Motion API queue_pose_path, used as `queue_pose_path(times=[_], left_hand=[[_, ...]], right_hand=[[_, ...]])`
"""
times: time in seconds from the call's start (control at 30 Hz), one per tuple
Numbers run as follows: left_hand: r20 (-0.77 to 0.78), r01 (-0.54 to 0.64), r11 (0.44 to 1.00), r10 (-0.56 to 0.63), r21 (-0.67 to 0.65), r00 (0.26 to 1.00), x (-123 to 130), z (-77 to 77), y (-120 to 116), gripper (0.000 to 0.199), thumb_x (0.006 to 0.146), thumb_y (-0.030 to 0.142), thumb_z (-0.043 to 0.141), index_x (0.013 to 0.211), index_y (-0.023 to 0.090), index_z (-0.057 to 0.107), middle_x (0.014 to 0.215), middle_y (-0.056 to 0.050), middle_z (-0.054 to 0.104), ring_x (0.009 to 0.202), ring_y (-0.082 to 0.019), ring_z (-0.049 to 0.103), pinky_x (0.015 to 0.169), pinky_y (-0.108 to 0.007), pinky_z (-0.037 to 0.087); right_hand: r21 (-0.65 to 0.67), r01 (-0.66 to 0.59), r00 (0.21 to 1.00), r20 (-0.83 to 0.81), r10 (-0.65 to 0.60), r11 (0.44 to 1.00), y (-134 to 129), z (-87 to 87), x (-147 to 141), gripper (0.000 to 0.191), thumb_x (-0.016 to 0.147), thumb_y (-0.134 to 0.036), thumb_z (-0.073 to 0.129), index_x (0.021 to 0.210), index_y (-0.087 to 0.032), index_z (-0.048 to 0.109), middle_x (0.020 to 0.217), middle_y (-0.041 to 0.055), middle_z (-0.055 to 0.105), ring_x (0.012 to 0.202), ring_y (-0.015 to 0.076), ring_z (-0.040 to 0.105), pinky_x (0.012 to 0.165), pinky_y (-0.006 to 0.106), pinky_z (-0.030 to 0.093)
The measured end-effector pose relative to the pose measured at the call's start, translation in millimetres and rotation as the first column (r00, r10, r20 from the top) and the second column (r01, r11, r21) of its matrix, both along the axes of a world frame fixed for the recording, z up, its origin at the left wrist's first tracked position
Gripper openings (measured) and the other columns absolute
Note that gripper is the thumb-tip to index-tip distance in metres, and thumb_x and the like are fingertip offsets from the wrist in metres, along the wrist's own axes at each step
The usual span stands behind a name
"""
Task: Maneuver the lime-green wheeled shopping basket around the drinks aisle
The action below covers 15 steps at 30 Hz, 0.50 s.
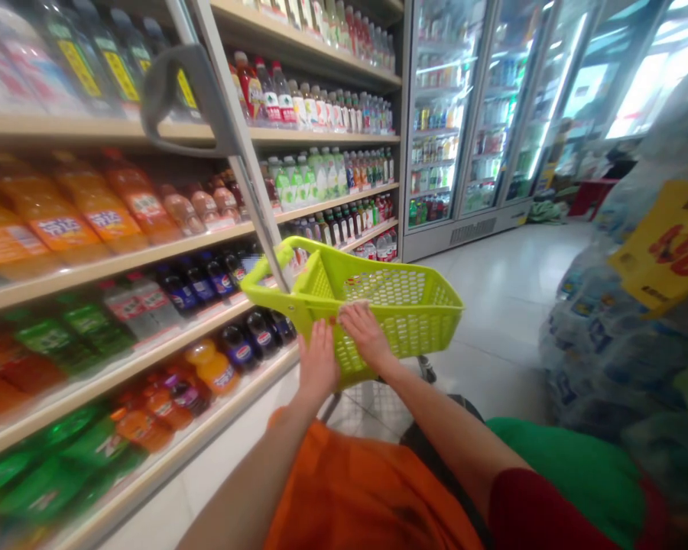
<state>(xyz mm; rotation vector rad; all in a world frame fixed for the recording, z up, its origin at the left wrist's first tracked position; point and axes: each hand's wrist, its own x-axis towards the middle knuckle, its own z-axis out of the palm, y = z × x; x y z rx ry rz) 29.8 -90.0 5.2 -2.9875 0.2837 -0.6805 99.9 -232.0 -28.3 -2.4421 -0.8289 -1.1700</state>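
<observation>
A lime-green shopping cart basket (418, 325) with perforated sides stands tilted in front of me. A silver pole (269, 237) runs up from it to a grey handle (192, 99). My left hand (319, 363) lies against the near side of the basket, fingers stretched out and pointing up. Beside it, my right hand (370, 336) is at the basket's rim, fingers bent over a small pale cloth-like piece (356, 305). Part of that piece is hidden under the fingers. Wheels (426, 368) show below the basket.
Shelves (218, 305) full of drink bottles line the left side, close to the cart. Glass-door coolers (464, 137) stand at the back. Stacked wrapped water bottles (590, 336) with a yellow price sign (673, 244) are on the right. Pale tiled floor (510, 305) lies between.
</observation>
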Motion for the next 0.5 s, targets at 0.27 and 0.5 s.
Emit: queue_pose_path(times=[0.27,0.5], left_hand=[[-0.091,0.143,0.987,-0.136,0.074,0.986,1.6,-13.9,-23.1,0.061,0.076,0.015,0.038,0.137,0.009,0.032,0.147,-0.012,0.023,0.137,-0.024,0.018,0.109,-0.054,0.016],[-0.100,0.174,0.982,-0.166,0.080,0.981,17.1,-10.3,-49.0,0.062,0.076,0.016,0.039,0.137,0.008,0.030,0.148,-0.013,0.020,0.137,-0.024,0.015,0.110,-0.053,0.011]], right_hand=[[-0.041,0.001,1.000,-0.008,-0.001,0.999,-31.6,-69.5,-20.4,0.039,0.085,-0.006,0.039,0.118,-0.018,0.056,0.129,0.0098,0.052,0.129,0.0223,0.034,0.098,0.044,0.038],[0.145,0.088,0.994,0.057,-0.097,0.986,-57.4,-15.4,-2.1,0.044,0.086,-0.006,0.035,0.126,-0.019,0.050,0.137,0.0076,0.044,0.136,0.0213,0.020,0.105,0.045,0.030]])
